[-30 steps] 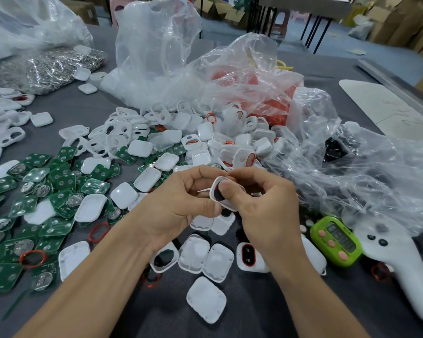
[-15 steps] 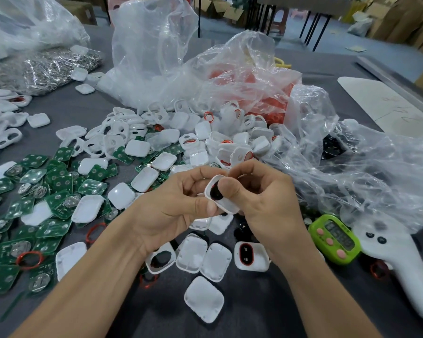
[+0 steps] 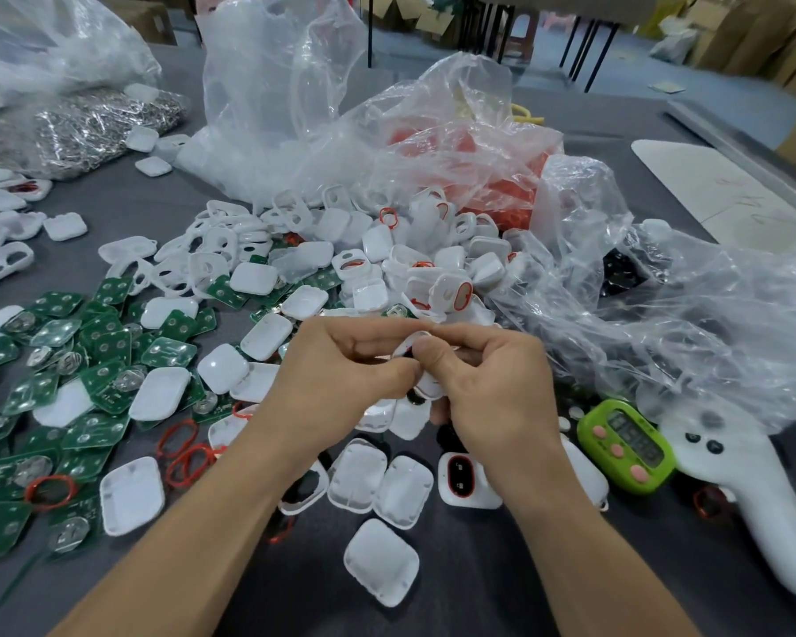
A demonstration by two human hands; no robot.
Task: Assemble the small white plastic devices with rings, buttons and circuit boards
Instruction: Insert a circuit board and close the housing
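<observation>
Above the cluttered grey worktop (image 3: 479, 567), a person's left hand (image 3: 341, 374) and right hand (image 3: 492, 393) both pinch one small white plastic shell (image 3: 409, 346) between curled fingers (image 3: 433, 358); it looks light, stiff and smooth, likely best gripped by its edges.

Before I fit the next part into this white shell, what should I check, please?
1. Left hand and right hand both grip the white shell: ok.
2. Parts inside the shell seated properly: cannot tell, the hands hide them.
3. Green circuit boards lie to the left: ok.
4. Loose red rings lie beside the left forearm: ok.
5. Green timer reading: cannot tell, too blurred.
</observation>
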